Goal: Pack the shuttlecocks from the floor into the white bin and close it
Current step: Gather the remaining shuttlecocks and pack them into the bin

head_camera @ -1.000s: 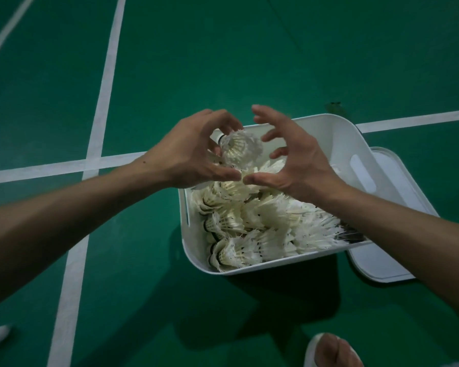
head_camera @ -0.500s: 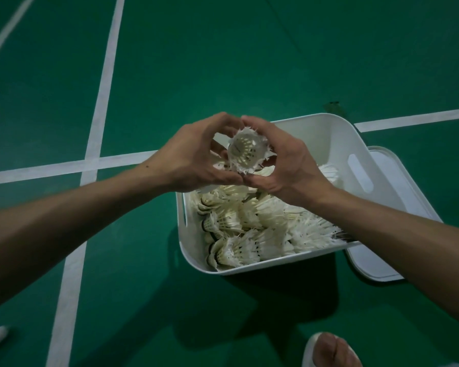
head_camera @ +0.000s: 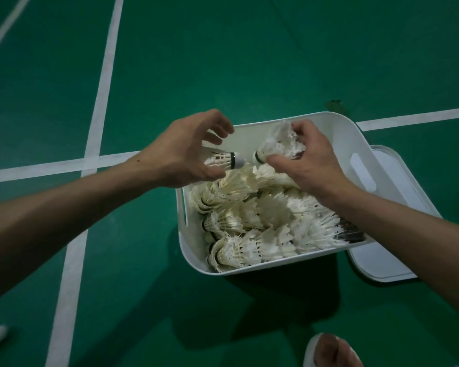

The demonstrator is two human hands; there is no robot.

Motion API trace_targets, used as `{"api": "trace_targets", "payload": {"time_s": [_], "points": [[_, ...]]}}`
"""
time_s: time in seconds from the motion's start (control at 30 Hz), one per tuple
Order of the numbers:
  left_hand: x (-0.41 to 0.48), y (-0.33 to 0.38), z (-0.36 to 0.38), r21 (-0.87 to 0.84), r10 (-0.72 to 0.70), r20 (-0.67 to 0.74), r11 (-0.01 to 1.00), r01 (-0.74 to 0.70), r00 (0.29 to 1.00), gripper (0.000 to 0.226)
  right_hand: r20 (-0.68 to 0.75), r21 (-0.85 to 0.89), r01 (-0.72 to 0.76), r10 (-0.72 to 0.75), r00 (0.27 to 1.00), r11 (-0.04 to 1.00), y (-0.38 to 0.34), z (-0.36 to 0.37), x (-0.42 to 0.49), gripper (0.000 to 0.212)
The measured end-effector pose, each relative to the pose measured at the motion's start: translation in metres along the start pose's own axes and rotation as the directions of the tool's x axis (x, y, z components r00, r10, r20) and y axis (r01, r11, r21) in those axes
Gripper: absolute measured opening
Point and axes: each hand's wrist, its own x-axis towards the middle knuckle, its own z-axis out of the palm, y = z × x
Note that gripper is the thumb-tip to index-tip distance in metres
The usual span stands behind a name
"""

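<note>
Green sports-court flooring (head_camera: 223, 49), marked with painted white lines (head_camera: 105, 75), is seen from above in dim light. On it a white rectangular plastic bin (head_camera: 337, 131) with rounded corners is placed, uncovered, and beside it on the right a flat white plastic lid (head_camera: 387, 260) is laid on the floor, partly tucked under the bin's edge. The bin is largely filled by a heap of white feather shuttlecocks (head_camera: 263, 221).

Over the far left corner of the bin the left hand (head_camera: 180, 154) is held, with a white feather shuttlecock with a black-banded cork (head_camera: 223, 161) kept loosely in it: the thumb is set beneath the feathers, the fingers are curled above, and the cork is pointed to the right. Opposite it the right hand (head_camera: 310, 165) is closed around the feathers of a second white shuttlecock (head_camera: 276, 147), whose cork is pointed left. The two corks are brought near each other but are not touching.

At the bottom edge a foot in a white slipper (head_camera: 331, 350) is partly shown.
</note>
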Motion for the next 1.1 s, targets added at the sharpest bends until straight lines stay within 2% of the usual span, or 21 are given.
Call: {"api": "trace_targets", "payload": {"time_s": [0.1,0.2,0.3,0.37,0.43,0.5,0.6,0.67,0.87,1.0,1.1], "points": [[-0.002,-0.001,0.001,0.061,0.016,-0.007,0.998,-0.015,1.000,0.055,0.063,-0.024,-0.061,0.062,0.996,0.998,0.006,-0.006,-0.006,0.063],[-0.002,0.000,0.001,0.084,0.011,0.007,0.996,-0.012,1.000,0.053,0.097,-0.022,-0.092,0.094,0.991,0.995,0.011,-0.002,-0.011,0.062],[-0.002,0.000,0.000,0.071,-0.025,0.028,0.997,0.023,0.999,0.048,0.080,0.163,-0.195,0.184,0.980,0.967,0.012,0.001,-0.007,0.057],[-0.002,-0.002,0.001,0.091,-0.035,0.024,0.995,0.032,0.999,0.045,0.079,0.245,-0.212,0.198,0.977,0.946,0.009,-0.002,-0.002,0.054],[-0.002,-0.004,0.001,0.137,-0.028,0.005,0.990,0.027,1.000,0.044,0.096,0.209,-0.190,0.173,0.980,0.959,0.008,-0.004,0.000,0.053],[-0.001,-0.006,0.002,0.204,-0.017,-0.008,0.979,0.018,1.000,0.044,0.145,0.173,-0.228,0.205,0.968,0.958,0.009,0.000,-0.002,0.053],[0.001,-0.010,0.001,0.284,-0.030,-0.011,0.958,0.032,0.999,0.045,0.211,-0.028,-0.246,0.246,0.946,0.969,0.016,0.017,-0.009,0.056],[0.001,-0.013,0.001,0.327,-0.038,0.006,0.944,0.034,0.999,0.046,0.205,-0.120,-0.233,0.254,0.945,0.965,0.017,0.024,-0.011,0.061],[-0.003,-0.021,-0.003,0.369,-0.100,0.066,0.927,0.069,0.993,0.056,0.258,-0.127,-0.265,0.289,0.922,0.956,0.013,0.013,-0.004,0.093],[-0.004,-0.023,-0.005,0.379,-0.098,0.085,0.923,0.059,0.991,0.055,0.257,-0.121,-0.278,0.301,0.918,0.953,0.015,0.012,-0.004,0.085],[-0.004,-0.019,-0.006,0.351,-0.041,0.084,0.936,0.009,0.996,0.051,0.285,-0.118,-0.289,0.311,0.907,0.950,0.012,0.014,-0.003,0.082]]}}
